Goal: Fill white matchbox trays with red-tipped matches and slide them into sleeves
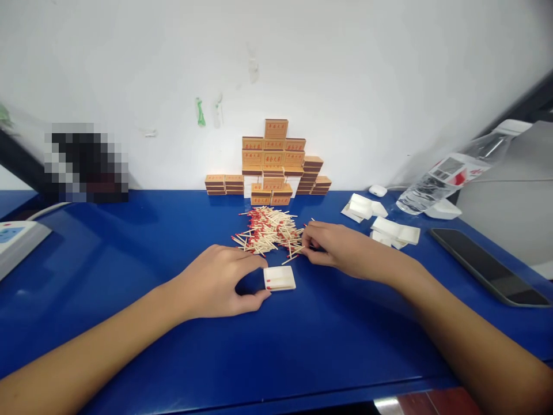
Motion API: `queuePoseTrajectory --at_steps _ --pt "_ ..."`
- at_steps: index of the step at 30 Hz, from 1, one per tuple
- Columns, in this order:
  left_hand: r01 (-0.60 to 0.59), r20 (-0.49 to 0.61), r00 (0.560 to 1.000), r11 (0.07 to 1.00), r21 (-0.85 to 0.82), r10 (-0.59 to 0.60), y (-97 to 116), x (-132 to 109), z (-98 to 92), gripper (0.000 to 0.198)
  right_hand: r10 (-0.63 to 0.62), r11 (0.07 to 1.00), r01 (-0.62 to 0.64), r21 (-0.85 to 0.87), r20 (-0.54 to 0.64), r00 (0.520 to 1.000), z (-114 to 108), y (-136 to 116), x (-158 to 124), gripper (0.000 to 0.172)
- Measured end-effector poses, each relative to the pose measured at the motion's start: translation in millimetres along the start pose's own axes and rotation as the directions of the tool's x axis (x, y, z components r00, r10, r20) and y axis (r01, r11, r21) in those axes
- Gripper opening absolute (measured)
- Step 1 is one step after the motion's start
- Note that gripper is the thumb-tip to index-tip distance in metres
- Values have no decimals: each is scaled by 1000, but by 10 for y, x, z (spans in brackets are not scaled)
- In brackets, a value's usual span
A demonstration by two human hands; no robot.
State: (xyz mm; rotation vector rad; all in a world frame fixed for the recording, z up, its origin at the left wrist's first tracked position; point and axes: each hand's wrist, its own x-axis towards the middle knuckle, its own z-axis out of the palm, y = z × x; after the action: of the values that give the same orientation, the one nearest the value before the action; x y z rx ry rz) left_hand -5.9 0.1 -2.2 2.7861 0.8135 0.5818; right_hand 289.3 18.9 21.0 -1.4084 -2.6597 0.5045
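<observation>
"What's crowding you out there?"

"Through the head camera I've got a blue table [302,346] against a white wall [345,86]. A stepped stack of matchboxes [273,158] stands by the wall, straight ahead, and a heap of loose matches [272,227] lies right before it. On my right, overlapping white trays [360,206] lie beyond my forearm, with a bottle [458,167], a phone [488,268] and a small white case [378,190] around them. Far left sits a white box with a blue panel [21,239]."

"And your grip?"

"My left hand [222,282] grasps the left end of a small white matchbox tray [285,270] between thumb and finger; the tray is on the table, just on my side of the heap. My right hand [332,245] is at the heap's right edge, fingers curled. A match touches or nearly touches the tips; I can't tell whether it's pinched."

"Give me counts."

"One bottle, one phone, one case. Two red match heads show in the gripped tray. One matchbox tops the stack, three form the row below, and two fronts show side by side at its foot. The heap is too tangled to count."
</observation>
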Motion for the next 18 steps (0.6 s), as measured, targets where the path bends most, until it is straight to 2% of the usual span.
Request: queuePoseTrajectory --at_steps 8,11,15,18 --pt "15 7 1000 1000 14 -15 -1 4 -9 28 19 999 -25 -45 -119 993 -190 200 -103 15" --pt "24 17 1000 1000 13 -24 -4 10 -15 28 -11 998 0 -64 -163 987 -244 206 -129 17" --pt "37 15 999 999 6 -38 -1 25 -30 27 -93 996 89 -31 -169 981 -237 21 -152 11" --pt "52 21 998 999 -2 -52 5 30 -39 28 -148 989 149 1 -109 983 -173 -211 -168 10"
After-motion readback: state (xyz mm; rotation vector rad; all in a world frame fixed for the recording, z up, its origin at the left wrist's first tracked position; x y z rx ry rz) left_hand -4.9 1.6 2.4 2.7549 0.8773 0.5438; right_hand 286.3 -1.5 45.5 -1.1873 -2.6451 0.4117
